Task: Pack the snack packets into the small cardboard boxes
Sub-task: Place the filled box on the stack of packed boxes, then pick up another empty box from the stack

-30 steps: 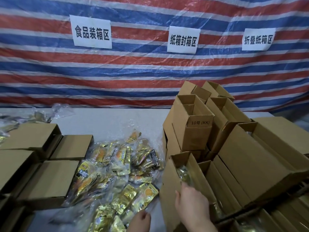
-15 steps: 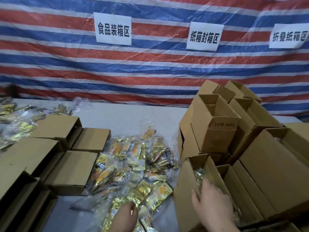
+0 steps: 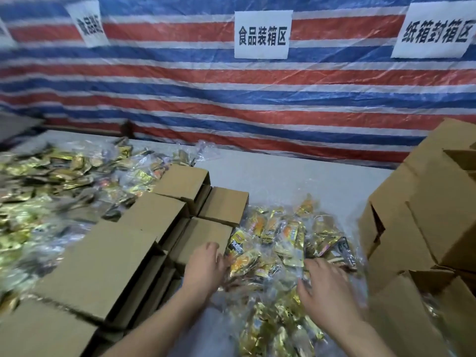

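Head view: both hands' grip loose, left hand [image 3: 206, 266] and right hand [image 3: 325, 289] on crinkly foil snack packets [image 3: 283, 243]

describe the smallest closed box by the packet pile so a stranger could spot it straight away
Start at the white sign in the middle of the striped tarp and drop down to the grey table. Left of the loose packet pile sit closed brown boxes; the small closed box is the shortest, at the pile's far-left corner.
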`<state>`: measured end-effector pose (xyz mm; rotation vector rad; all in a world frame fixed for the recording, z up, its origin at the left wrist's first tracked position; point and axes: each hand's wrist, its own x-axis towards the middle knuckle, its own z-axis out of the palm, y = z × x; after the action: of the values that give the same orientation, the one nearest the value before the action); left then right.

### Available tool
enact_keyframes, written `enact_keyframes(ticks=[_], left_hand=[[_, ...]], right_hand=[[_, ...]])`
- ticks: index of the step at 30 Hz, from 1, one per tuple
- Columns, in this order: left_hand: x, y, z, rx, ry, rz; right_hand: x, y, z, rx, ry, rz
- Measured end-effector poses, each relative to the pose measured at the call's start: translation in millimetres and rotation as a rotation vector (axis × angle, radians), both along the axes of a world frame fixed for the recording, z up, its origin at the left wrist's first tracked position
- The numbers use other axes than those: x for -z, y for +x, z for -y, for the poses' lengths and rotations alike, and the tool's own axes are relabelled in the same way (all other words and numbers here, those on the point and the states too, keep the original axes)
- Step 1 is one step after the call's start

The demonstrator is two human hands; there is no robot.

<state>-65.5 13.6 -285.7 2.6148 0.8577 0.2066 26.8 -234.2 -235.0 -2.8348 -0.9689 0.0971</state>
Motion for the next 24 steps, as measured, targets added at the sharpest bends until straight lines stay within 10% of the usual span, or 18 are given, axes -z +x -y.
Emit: enact_keyframes(ticks=[6,15,24], left_hand=[[-73,-15,-45,-0.007,0.216,0.106],[-70,-109,-81,-0.331,0.162,-0.567],[-76,-108,-71,-0.310,0.379,-0.526]], right_hand=[[-10,10,-90,-0.167,0.065,-0.049],[-31,-28,-224,-0.572,0.111,-0.071],[2,-31,-197,-0.465,-0.023,-0.122]])
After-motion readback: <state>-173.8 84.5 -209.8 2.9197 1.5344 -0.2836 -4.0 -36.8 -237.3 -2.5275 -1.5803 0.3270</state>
